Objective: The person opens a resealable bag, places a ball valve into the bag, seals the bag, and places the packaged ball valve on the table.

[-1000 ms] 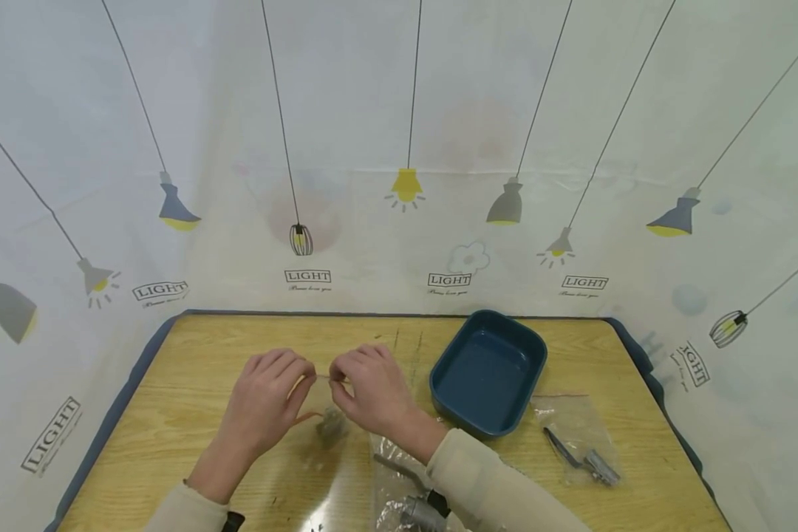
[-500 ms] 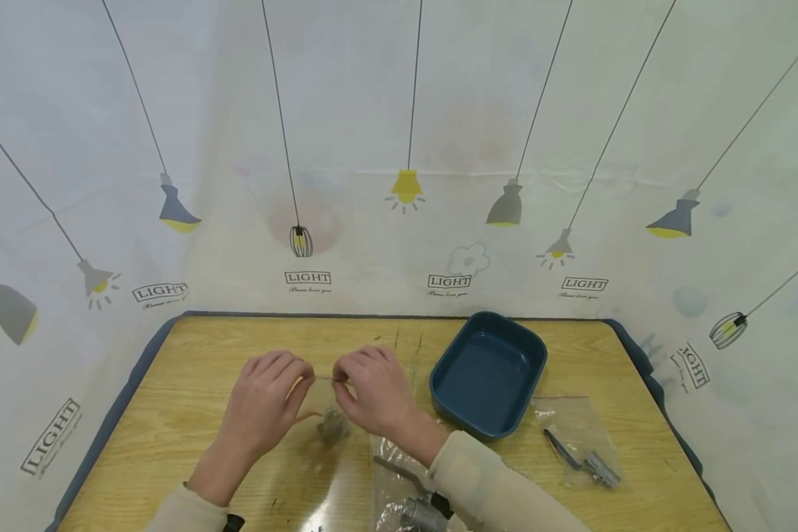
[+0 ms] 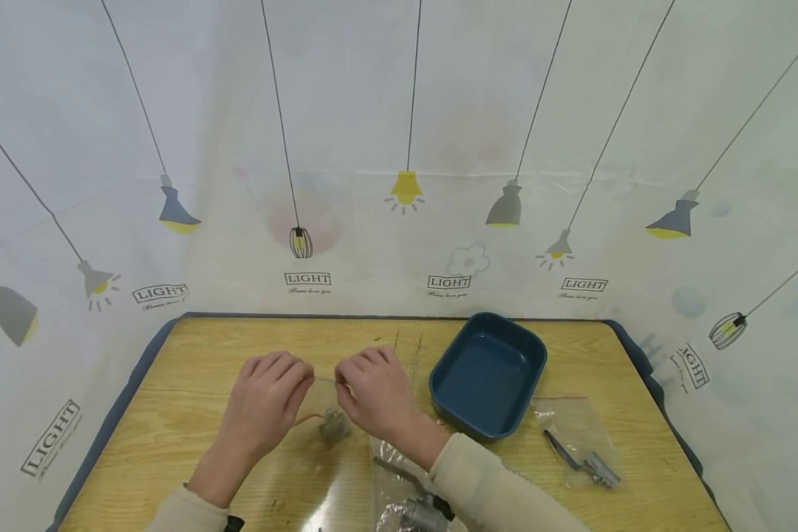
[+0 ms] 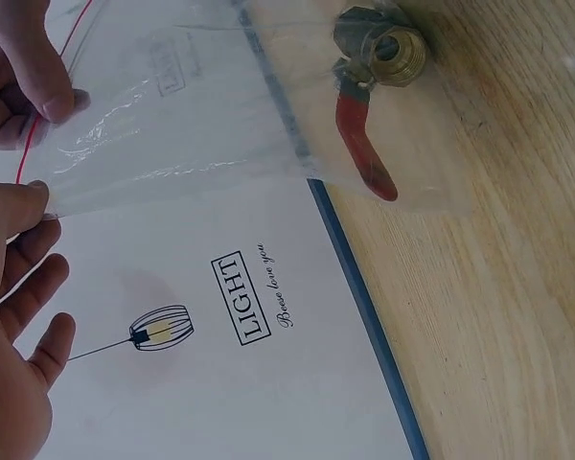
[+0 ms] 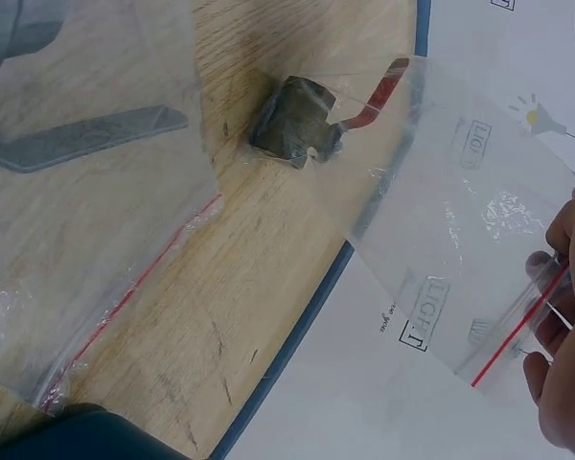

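Both hands pinch the top edge of a clear zip bag (image 4: 192,105) with a red seal line. My left hand (image 3: 266,403) grips its left end, and my right hand (image 3: 375,388) grips the other, a short gap apart. At the bottom of the bag lies a brass ball valve (image 4: 379,48) with a red lever handle (image 4: 364,149). It hangs low over the wooden table in the head view, blurred through the plastic. The right wrist view shows the valve body (image 5: 295,120) from the other side.
A deep blue dish (image 3: 442,362) stands right of my hands. Under my right forearm lies another clear bag with a grey levered fitting (image 3: 422,513). Farther right is a bag with a grey metal piece (image 3: 601,468) and dark lever. A lamp-printed sheet (image 3: 372,111) rises behind the table.
My right hand has shifted slightly to the right, widening the gap between the hands a little. The bag with the valve stays held up, and my left hand is nearly still.
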`<state>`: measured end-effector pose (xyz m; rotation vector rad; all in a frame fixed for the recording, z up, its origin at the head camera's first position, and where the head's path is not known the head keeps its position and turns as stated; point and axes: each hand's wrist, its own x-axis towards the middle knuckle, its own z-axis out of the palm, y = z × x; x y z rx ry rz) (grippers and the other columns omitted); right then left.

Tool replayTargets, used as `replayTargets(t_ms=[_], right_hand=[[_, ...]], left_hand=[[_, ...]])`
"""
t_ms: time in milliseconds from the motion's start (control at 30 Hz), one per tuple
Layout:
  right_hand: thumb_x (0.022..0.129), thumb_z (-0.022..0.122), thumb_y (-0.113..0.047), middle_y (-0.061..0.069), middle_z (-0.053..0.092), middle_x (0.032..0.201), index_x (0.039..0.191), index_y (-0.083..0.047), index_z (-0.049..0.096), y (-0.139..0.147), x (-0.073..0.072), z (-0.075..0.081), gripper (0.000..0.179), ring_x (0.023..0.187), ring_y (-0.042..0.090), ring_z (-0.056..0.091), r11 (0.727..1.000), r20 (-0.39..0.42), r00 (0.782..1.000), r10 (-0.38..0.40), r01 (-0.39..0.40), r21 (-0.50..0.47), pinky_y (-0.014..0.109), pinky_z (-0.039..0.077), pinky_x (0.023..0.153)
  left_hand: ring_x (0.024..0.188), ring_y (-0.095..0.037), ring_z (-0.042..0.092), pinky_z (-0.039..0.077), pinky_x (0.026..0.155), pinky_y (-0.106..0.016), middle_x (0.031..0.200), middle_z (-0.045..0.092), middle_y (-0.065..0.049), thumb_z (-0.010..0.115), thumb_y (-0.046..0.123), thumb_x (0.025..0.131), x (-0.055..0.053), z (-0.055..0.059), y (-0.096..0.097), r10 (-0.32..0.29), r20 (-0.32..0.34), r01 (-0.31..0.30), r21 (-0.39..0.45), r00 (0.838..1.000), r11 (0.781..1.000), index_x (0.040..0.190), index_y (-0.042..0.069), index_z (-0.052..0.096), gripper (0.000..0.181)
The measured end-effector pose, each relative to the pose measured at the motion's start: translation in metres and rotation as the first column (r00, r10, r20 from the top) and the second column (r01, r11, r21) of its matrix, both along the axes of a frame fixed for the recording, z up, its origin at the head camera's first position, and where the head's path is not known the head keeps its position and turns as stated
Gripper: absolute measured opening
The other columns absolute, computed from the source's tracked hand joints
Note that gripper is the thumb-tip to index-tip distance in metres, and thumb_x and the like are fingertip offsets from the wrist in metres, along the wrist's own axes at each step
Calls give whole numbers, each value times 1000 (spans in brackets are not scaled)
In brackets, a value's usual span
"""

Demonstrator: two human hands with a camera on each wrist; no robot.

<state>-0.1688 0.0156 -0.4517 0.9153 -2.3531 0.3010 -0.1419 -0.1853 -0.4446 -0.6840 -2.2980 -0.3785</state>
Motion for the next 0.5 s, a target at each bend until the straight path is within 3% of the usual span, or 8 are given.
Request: replayTargets(t_ms=[233, 500], right_hand=[[89, 64, -24, -11, 68, 80, 83, -25, 63, 2, -1, -5, 6, 82, 10, 61, 1000, -67, 998, 15, -15, -2, 29, 44, 82], [87, 66, -22, -10, 68, 79, 82, -24, 63, 4, -2, -6, 6, 81, 10, 61, 1000, -60, 998, 23, -25, -18, 30, 46, 83]], left_hand=[[91, -22, 63, 47, 85, -44, 88, 67, 1, 62, 20, 94, 1, -1, 0, 7, 21, -7, -1, 1000, 1000, 88, 16, 67, 8], [90, -23, 63, 47, 84, -44, 87, 67, 1, 61, 21, 94, 0, -3, -2, 18, 7, -18, 12, 1000, 1000, 87, 14, 67, 12]])
